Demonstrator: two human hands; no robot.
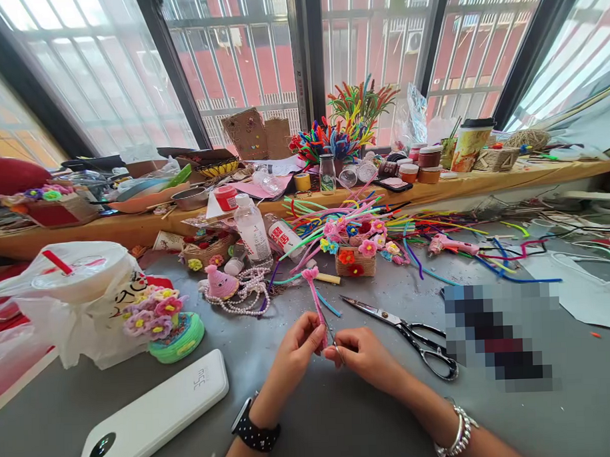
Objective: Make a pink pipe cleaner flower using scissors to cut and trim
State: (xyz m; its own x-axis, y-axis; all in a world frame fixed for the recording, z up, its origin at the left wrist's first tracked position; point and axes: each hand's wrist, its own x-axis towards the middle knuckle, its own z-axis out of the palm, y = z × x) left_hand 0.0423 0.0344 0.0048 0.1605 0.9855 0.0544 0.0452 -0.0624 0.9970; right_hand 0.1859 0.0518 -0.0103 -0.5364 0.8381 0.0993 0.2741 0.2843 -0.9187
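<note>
My left hand (pixel 305 336) is closed, pinching a pink pipe cleaner (pixel 315 296) whose upper end is bent into a small fluffy flower shape. Close beside it, my right hand (pixel 358 352) is wrapped round small metal scissors (pixel 330 329). Their thin blades point up along the pink stem; whether they touch it I cannot tell. Large black-handled scissors (pixel 401 325) lie on the grey table (pixel 372 426) to the right of my hands. Beyond them stands a woven basket (pixel 355 265) decorated with pipe-cleaner flowers.
Loose coloured pipe cleaners (pixel 305 223) spread behind the basket, near a pink glue gun (pixel 453 245). At left are a white power bank (pixel 161 410), a green flower pot (pixel 177 338), a bagged drink cup (pixel 81 276) and pearl strings (pixel 254 287). A cluttered wooden ledge (pixel 135 224) runs below the windows.
</note>
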